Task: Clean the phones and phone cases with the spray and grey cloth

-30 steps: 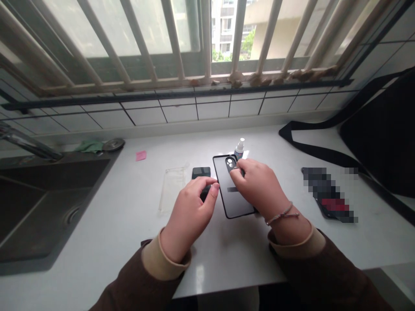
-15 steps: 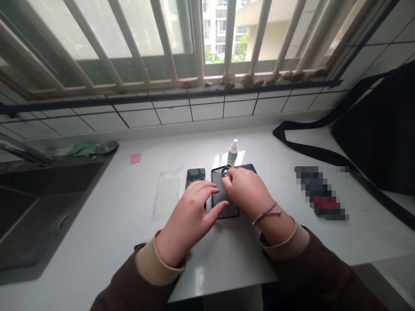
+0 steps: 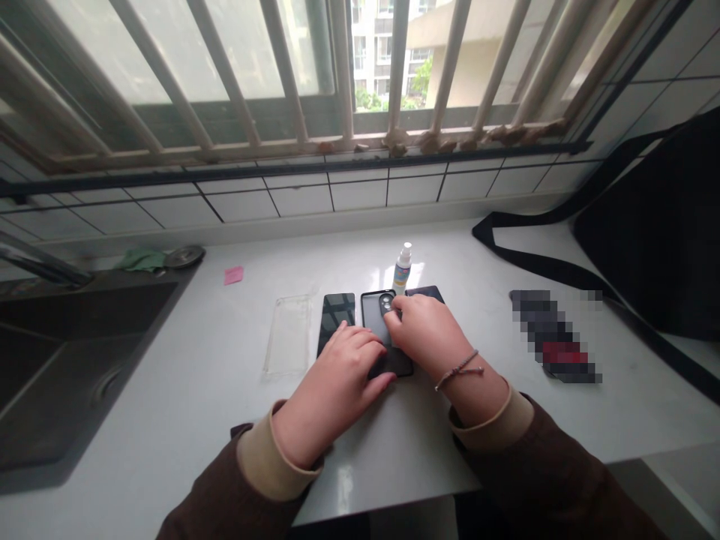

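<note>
A black-rimmed phone case with a camera cutout lies on the counter, partly covered by my hands. My left hand is closed on its lower left part, with the thumb at the bottom edge and the fingers bent over the side. My right hand has curled fingers at the upper right side, beside the cutout, gripping the case; their tips are partly hidden. A dark-screened phone lies to the left, partly under my left hand. Left of it lies a clear phone case.
A small white spray bottle stands behind the black case. A dark flat object lies behind my right hand. Farther off are a pink slip, a sink, a blurred-out item and a black bag.
My left hand has come down onto the black phone case, its fingers bending in. The case has shifted slightly left. My right hand stays nearly where it was.
</note>
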A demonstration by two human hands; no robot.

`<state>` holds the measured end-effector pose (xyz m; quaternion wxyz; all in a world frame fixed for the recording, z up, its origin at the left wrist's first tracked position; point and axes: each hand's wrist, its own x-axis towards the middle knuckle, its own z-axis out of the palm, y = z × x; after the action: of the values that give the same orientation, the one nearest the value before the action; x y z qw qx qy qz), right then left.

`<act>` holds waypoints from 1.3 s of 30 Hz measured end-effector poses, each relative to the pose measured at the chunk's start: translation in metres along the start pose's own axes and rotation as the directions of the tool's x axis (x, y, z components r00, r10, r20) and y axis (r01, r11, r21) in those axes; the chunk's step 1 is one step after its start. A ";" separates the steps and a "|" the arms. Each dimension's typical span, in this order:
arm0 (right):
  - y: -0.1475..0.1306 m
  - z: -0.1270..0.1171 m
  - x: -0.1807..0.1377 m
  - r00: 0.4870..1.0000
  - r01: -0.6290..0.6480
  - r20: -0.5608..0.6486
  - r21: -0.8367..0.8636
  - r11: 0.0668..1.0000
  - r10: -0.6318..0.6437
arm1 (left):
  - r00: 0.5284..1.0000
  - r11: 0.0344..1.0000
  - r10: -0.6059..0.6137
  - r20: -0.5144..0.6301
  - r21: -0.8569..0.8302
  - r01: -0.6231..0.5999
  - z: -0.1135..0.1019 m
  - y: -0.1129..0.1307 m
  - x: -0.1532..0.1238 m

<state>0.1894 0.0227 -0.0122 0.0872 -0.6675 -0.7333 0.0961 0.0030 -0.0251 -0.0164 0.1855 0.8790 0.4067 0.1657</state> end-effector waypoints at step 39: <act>0.030 -0.001 0.015 0.995 -0.102 -0.010 -0.106 0.989 0.102 | 0.987 0.980 0.131 0.098 0.137 -0.143 0.019 0.019 -0.004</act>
<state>0.2171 0.0407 -0.0191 0.0480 -0.7081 -0.7020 0.0596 0.0217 -0.0429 -0.0250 0.1276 0.9226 0.3474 0.1090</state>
